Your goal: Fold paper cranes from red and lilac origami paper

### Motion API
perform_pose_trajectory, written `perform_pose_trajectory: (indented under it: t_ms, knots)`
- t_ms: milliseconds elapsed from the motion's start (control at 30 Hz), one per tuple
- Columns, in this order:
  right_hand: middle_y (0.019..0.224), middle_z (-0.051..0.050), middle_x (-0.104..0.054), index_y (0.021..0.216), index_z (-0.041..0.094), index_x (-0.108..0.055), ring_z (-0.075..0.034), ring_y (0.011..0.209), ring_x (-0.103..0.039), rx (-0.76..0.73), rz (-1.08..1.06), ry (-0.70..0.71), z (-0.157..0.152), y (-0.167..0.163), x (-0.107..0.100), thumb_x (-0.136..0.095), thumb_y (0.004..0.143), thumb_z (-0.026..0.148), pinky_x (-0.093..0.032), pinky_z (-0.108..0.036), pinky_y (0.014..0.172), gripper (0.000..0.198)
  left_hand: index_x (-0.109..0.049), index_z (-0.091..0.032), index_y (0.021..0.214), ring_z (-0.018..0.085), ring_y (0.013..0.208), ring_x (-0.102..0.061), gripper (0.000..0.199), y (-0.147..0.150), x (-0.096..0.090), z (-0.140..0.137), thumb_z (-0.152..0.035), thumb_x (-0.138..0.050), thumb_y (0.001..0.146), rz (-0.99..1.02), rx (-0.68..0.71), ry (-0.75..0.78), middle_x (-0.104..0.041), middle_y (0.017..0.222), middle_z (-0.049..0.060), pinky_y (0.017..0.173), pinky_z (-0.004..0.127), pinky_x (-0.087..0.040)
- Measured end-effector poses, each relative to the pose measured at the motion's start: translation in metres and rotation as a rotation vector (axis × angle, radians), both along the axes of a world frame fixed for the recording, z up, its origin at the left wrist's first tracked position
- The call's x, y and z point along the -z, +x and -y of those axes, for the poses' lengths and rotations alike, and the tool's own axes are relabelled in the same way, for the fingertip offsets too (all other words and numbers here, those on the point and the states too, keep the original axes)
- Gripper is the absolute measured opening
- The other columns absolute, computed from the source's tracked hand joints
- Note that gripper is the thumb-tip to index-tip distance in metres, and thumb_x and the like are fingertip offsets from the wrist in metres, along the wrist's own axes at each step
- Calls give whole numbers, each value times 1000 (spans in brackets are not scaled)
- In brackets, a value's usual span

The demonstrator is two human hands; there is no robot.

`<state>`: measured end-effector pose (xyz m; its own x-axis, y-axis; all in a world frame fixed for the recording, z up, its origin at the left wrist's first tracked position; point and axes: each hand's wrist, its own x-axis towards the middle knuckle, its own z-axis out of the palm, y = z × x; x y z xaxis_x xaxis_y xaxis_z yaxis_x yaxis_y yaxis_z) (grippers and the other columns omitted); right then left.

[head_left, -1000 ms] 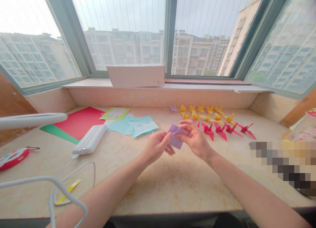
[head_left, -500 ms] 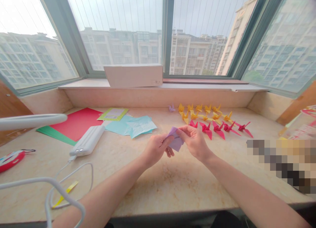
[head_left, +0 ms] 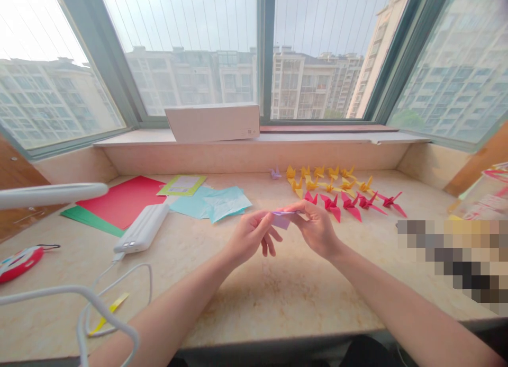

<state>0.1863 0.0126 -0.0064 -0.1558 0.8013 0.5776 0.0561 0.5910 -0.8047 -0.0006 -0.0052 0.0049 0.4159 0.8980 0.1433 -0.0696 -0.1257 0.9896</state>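
Observation:
A small folded sheet of purple origami paper (head_left: 281, 221) is held above the counter between both hands, tipped so that mostly its edge shows. My left hand (head_left: 254, 232) pinches its left side between thumb and forefinger, the other fingers curled loosely below. On the right side, my right hand (head_left: 315, 226) grips the paper with thumb and fingers; part of the sheet is hidden there. Just beyond my right hand stand several magenta paper cranes (head_left: 351, 205), with rows of yellow paper cranes (head_left: 311, 184) behind them. One pale purple crane (head_left: 275, 172) sits left of the yellow ones.
Light blue sheets (head_left: 228, 204), a red sheet (head_left: 127, 200) and a green sheet (head_left: 89, 220) lie at the left. Nearer are a white power bank (head_left: 143, 228), its looping cable (head_left: 150, 282) and a yellow strip (head_left: 109, 314). A white box (head_left: 212, 123) stands on the windowsill.
The purple paper has been tilted from facing me to nearly edge-on. My left fingers have spread slightly below it, and both hands still hold it. The camera view has shifted slightly.

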Motion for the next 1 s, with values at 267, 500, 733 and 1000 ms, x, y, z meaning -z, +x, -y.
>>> perform_pose_trajectory:
  t_ms: [267,500,733,1000]
  knots:
    - [141,-8,-53,95,26,-67,-27,131,-49,74,351,261,1,5,-9,-68,87,23,-37,-51,109,9,-68,-13,109,17,74,-69,36,0,1,-7,-41,-65,88,267,-159,2,-71,89,9,63,26,-58]
    - [143,-8,-48,96,26,-70,-26,130,-50,27,334,164,-2,6,-7,-65,90,29,-39,-48,109,8,-64,-15,112,17,79,-70,34,2,2,-10,-32,-70,84,310,-268,-18,-74,90,5,79,32,-58]
    - [127,-8,-60,90,24,-67,-23,114,-62,30,-15,10,-9,0,-1,-69,86,32,-48,-42,100,9,-51,-18,132,24,92,-73,54,4,5,-8,-34,-71,85,330,-152,-60,-75,105,11,88,40,-56]
    - [96,-4,-71,90,21,-67,-17,91,-68,-13,-201,-129,-11,-2,2,-72,82,28,-54,-30,85,11,-68,-12,110,24,85,-75,36,7,2,-2,-38,-69,85,115,-84,4,-74,106,13,78,36,-59]
